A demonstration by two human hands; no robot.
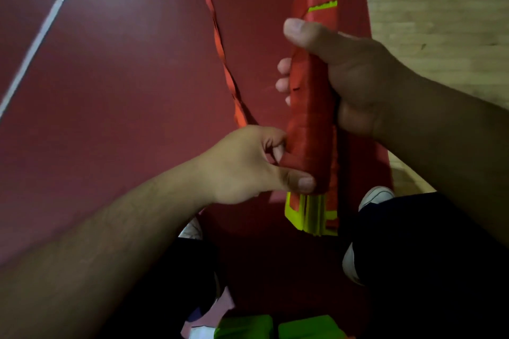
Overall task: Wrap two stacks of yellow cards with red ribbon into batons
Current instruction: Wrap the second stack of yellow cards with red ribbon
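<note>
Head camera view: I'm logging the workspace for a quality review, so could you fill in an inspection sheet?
Surface: dark red floor crossed by a white line; pale wooden floor at right.
Job's things: yellow-card baton, mostly covered in red ribbon, yellow showing at both ends; loose ribbon strand runs from behind the left hand up out of frame.
Clutter: green blocks at the bottom edge, kind unclear.
Grippers: right hand grips the baton's middle; left hand pinches its lower part.
Cables: nothing seen.
Surroundings: the person's dark trousers and white shoes.
</note>
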